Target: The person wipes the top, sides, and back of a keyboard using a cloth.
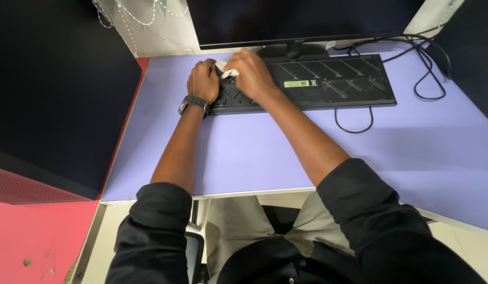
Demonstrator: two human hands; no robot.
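A black keyboard (328, 81) lies upside down on the lilac desk (244, 152), its ribbed underside up with a small green label. My left hand (203, 80) grips the keyboard's left end, a dark watch on its wrist. My right hand (252, 73) presses a small white cloth (228, 71) onto the keyboard's underside just right of the left hand. Most of the cloth is hidden under the fingers.
A dark monitor (302, 21) stands behind the keyboard on its base. Black cables (428, 73) loop at the right rear and one curls in front of the keyboard. A dark partition panel (54, 89) stands at the left. A chair sits below the desk edge.
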